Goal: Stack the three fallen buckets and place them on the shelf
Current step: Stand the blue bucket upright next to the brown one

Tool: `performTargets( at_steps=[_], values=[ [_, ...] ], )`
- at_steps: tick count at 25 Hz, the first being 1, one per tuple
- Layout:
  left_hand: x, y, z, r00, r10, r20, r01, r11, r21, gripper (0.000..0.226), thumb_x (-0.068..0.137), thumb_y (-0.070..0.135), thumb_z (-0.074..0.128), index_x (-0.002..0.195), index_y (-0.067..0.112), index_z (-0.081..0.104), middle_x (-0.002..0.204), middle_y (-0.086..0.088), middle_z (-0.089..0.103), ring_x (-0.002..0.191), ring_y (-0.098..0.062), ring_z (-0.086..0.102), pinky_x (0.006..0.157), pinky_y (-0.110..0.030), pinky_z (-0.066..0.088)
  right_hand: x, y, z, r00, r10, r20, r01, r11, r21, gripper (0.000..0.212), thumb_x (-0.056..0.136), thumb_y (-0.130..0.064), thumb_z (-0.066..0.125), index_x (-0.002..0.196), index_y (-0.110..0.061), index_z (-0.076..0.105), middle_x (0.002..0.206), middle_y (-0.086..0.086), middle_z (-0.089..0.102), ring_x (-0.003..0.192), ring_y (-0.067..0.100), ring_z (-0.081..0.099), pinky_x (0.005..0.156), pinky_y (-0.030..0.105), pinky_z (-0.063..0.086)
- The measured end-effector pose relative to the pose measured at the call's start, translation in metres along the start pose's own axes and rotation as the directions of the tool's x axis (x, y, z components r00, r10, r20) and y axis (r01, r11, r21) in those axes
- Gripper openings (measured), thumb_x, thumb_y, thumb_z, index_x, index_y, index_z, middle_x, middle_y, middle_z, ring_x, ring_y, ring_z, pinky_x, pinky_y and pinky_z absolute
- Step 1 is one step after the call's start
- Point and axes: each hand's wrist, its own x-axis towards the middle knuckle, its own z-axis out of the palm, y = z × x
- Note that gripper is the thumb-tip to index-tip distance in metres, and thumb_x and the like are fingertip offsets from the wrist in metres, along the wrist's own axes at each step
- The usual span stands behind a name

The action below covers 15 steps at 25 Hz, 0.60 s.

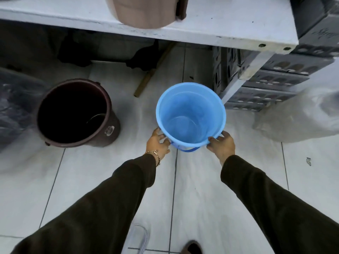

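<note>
Below, standing on pale floor tiles point(88, 180) under a white shelf point(220, 32); gripping an upright, empty blue bucket point(190, 114) with left hand point(157, 142) and right hand point(222, 143), brown bucket point(77, 112) sitting well apart.

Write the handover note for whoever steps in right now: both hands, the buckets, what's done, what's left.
Left hand: gripping the blue bucket at its left rim.
Right hand: gripping the same bucket at its right rim.
Blue bucket: upright, open end up, held in front of the shelf.
Dark brown bucket: upright on the floor to the left, apart from the blue one.
A tan bucket-like container sits on the shelf, cut off by the frame; unclear whether it is the third.
Done: both visible buckets are upright.
Left: nest the buckets, then put the stack on the shelf.
</note>
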Motion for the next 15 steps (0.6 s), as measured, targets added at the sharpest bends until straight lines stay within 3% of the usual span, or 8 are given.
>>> performTargets(
  at_steps=[2,6,8,11,15],
  values=[
    [-0.009,-0.001,-0.01,0.995,0.096,0.019,-0.097,0.936,0.339,0.057,0.096,0.01,0.056,0.149,0.02,0.036,0.15,-0.008,0.05,0.133,-0.028,0.053,0.108,-0.038,0.044,-0.01,-0.001,0.001,0.996,0.042,0.076,-0.039,0.998,-0.043,0.06,0.096,-0.014,0.061,0.15,-0.009,0.036,0.145,0.015,0.053,0.117,0.03,0.061,0.104,0.045,0.051],
    [-0.035,-0.006,-0.049,0.977,0.181,0.113,-0.209,0.711,0.671,0.065,0.095,0.023,0.059,0.153,0.018,0.031,0.159,-0.003,0.038,0.144,-0.024,0.041,0.119,-0.031,0.031,-0.049,0.008,0.0,0.997,0.003,0.075,0.025,0.931,-0.365,0.064,0.099,-0.016,0.054,0.156,-0.012,0.023,0.158,0.011,0.04,0.139,0.031,0.045,0.116,0.043,0.038],
    [-0.056,-0.015,-0.077,0.966,0.229,0.122,-0.244,0.646,0.723,0.06,0.094,0.024,0.06,0.15,0.018,0.038,0.156,-0.003,0.042,0.143,-0.021,0.041,0.117,-0.025,0.028,-0.078,0.02,0.004,0.99,-0.01,0.143,0.076,0.885,-0.46,0.063,0.099,-0.012,0.054,0.155,-0.012,0.026,0.157,0.01,0.041,0.139,0.03,0.046,0.113,0.038,0.038],
    [-0.095,-0.047,-0.124,0.966,0.249,0.065,-0.216,0.644,0.733,0.057,0.093,0.027,0.061,0.147,0.02,0.043,0.154,-0.001,0.044,0.142,-0.018,0.041,0.116,-0.023,0.028,-0.121,0.047,0.02,0.949,0.02,0.316,0.176,0.797,-0.577,0.061,0.097,-0.007,0.056,0.153,-0.012,0.032,0.155,0.011,0.043,0.138,0.03,0.047,0.115,0.036,0.037],
    [-0.162,-0.127,-0.182,0.98,0.145,-0.136,0.006,0.661,0.75,0.068,0.086,0.042,0.067,0.147,0.027,0.041,0.16,0.0,0.033,0.148,-0.018,0.031,0.12,-0.03,0.027,-0.171,0.097,0.047,0.83,0.05,0.556,0.422,0.595,-0.684,0.056,0.095,-0.004,0.057,0.148,-0.013,0.042,0.154,0.011,0.045,0.139,0.027,0.046,0.119,0.035,0.035]
  ],
)
